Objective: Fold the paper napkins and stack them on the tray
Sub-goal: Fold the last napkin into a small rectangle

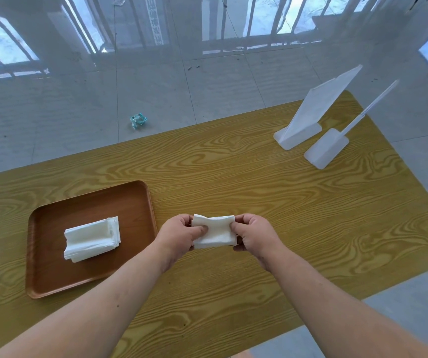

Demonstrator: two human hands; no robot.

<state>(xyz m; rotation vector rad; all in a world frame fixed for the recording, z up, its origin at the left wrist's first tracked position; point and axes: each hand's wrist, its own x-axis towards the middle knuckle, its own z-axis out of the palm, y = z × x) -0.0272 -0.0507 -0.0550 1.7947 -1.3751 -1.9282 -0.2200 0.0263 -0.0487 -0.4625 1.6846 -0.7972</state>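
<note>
A folded white paper napkin point(216, 232) is held just above the wooden table, near its middle. My left hand point(178, 235) pinches its left edge with thumb on top. My right hand point(253, 235) pinches its right edge the same way. To the left lies a brown tray point(50, 277), and a stack of folded white napkins point(91, 239) rests in its middle. The tray's right rim is a little left of my left hand.
The yellow wood-grain table point(311, 215) carries two white plastic stands point(308, 120) at its far right corner. A crumpled teal wrapper point(138, 120) lies on the tiled floor beyond the table's far edge.
</note>
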